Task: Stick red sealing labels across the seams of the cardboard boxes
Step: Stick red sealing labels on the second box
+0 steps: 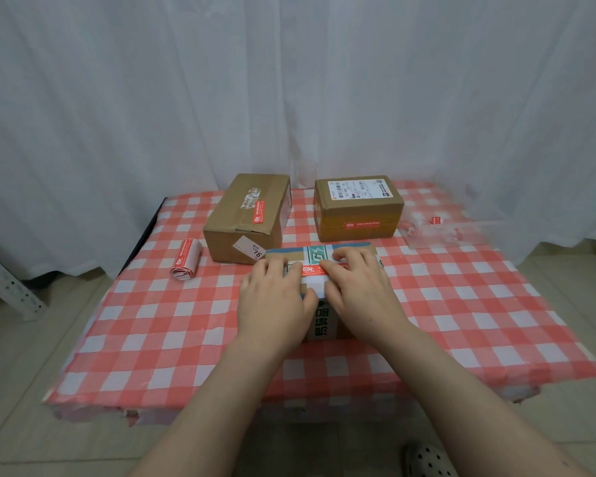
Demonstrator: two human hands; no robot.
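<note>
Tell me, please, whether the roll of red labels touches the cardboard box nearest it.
Apart. The head view shows a strip of checked tablecloth between the roll of red labels and the cardboard box.

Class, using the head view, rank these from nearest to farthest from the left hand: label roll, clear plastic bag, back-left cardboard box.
1. back-left cardboard box, just beyond the left hand.
2. label roll, further left.
3. clear plastic bag, back right.
</note>
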